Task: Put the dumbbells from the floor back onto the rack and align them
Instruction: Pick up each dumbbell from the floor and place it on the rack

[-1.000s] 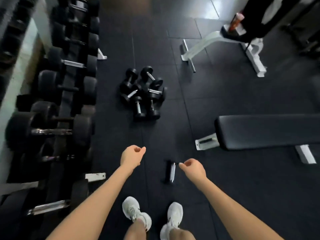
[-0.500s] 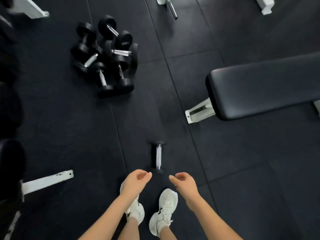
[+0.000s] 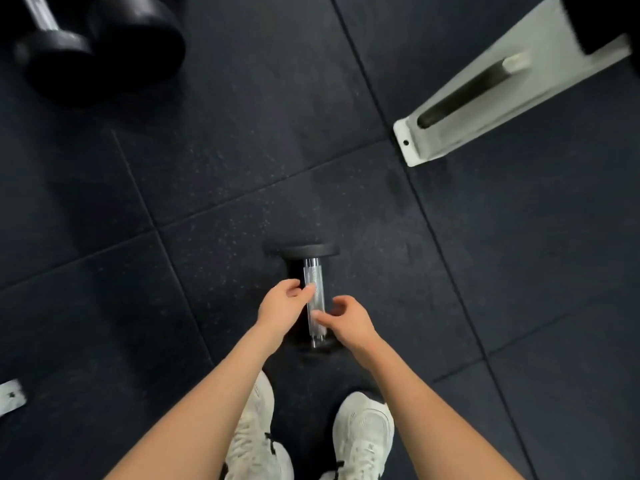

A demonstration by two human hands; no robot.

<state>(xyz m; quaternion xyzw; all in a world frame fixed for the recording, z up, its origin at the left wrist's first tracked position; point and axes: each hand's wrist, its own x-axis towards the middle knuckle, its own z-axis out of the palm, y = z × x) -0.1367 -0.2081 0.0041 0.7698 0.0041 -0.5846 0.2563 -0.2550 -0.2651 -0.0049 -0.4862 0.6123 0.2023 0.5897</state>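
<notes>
Chrome-handled dumbbell (image 3: 313, 292) lies between left grip (image 3: 282, 306) and right grip (image 3: 349, 320), both spread, fingertips (image 3: 309, 288) touching it.

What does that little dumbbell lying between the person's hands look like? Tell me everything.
The small dumbbell has a shiny, knurled metal handle and a flat black round head at each end. It lies on the dark rubber floor, pointing away from the person; its near head is mostly hidden. The left hand and right hand reach its handle from either side, fingertips seemingly on it, not wrapped round.
</notes>
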